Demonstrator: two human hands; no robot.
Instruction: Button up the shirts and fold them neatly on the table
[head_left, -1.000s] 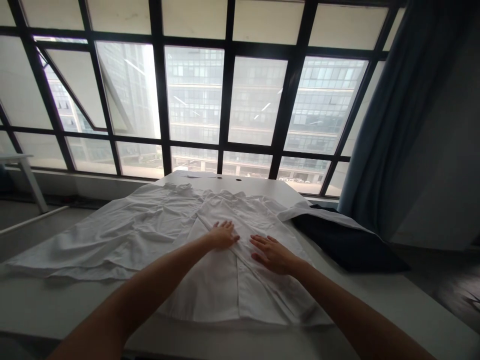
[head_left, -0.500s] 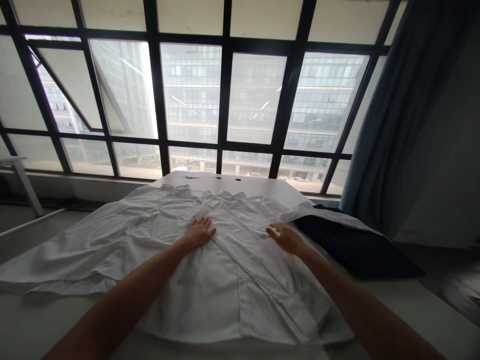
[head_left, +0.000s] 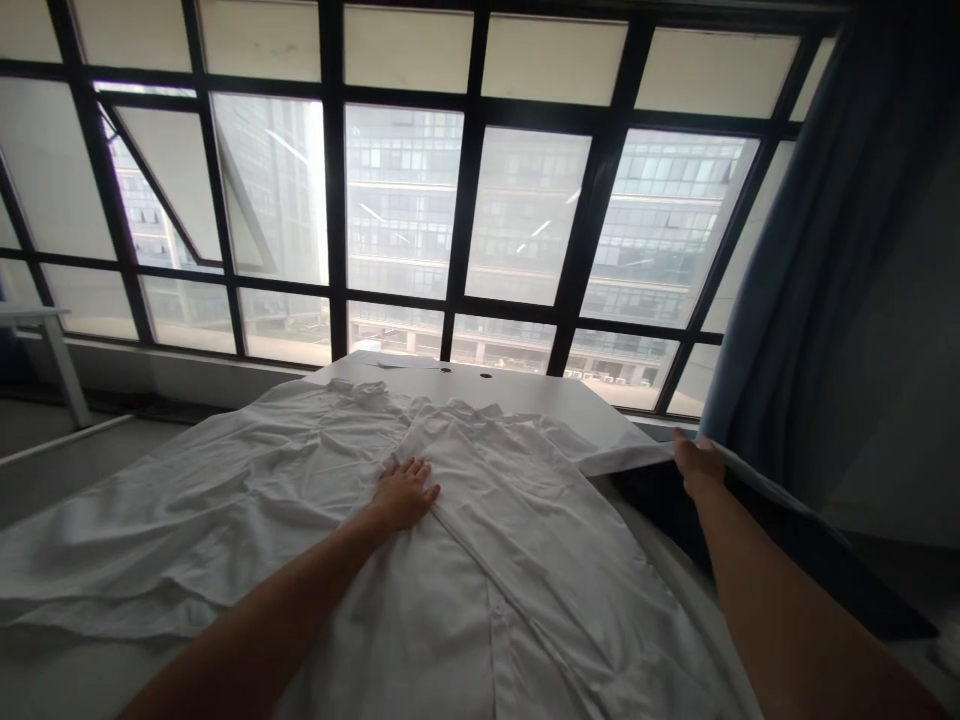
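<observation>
A white shirt (head_left: pixel 517 520) with a buttoned front lies spread over the table, its surface wrinkled. My left hand (head_left: pixel 405 492) rests flat on it near the middle, fingers stretched out. Off to the right, my right hand (head_left: pixel 697 462) has its fingers closed on the shirt's sleeve (head_left: pixel 626 456), which stretches out over a dark item (head_left: pixel 817 560). The fingertips there are partly hidden. Rumpled white cloth (head_left: pixel 247 510) covers the left side of the table; I cannot tell whether it is a separate garment.
The white tabletop (head_left: pixel 547 395) reaches toward a large black-framed window (head_left: pixel 457 230). Two dark round holes (head_left: pixel 486 376) mark its far end. A blue curtain (head_left: pixel 780 330) hangs at the right. Another white table (head_left: pixel 60 350) stands at the far left.
My right hand has moved right, from over the shirt's body to the sleeve, and closed on it. My left hand stays flat on the shirt. The camera view has shifted slightly.
</observation>
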